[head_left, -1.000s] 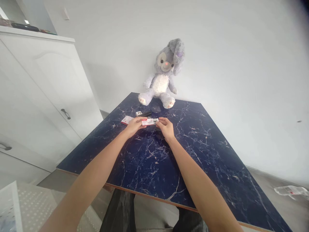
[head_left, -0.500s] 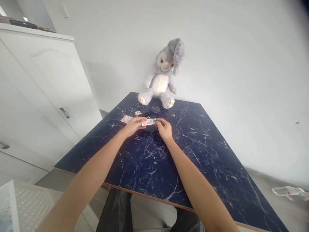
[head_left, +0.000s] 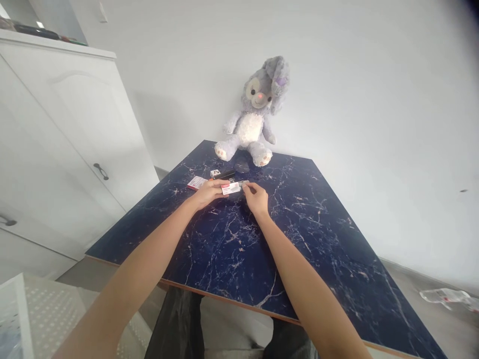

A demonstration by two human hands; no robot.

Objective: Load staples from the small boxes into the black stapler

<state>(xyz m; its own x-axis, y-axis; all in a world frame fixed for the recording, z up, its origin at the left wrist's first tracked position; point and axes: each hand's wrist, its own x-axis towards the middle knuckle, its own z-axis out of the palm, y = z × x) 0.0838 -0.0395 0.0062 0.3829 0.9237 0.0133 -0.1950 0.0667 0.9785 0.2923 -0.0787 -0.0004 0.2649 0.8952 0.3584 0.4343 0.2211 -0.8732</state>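
Observation:
A small red-and-white box (head_left: 231, 188) is held over the table by my left hand (head_left: 207, 193), its fingers closed on the left end. From the right end of the box a thin greyish piece (head_left: 244, 184) sticks out. My right hand (head_left: 256, 198) pinches that piece between thumb and fingers; what kind of thing it is cannot be made out. Just behind my left hand lies a flat red-and-white packet (head_left: 196, 183). Close to it are a slim black object (head_left: 224, 174) and a small white item with a dark print (head_left: 214, 173).
The blue marbled table (head_left: 239, 259) stands against a white wall. At its far edge sits a large grey plush rabbit (head_left: 250, 127). A white cabinet (head_left: 75, 149) is to the left. Clear plastic packaging (head_left: 447, 296) lies on the floor at right.
The greyish piece shows a little farther to the right of the box, and the box has tilted slightly. Both hands keep their grip; the whole view has shifted a bit.

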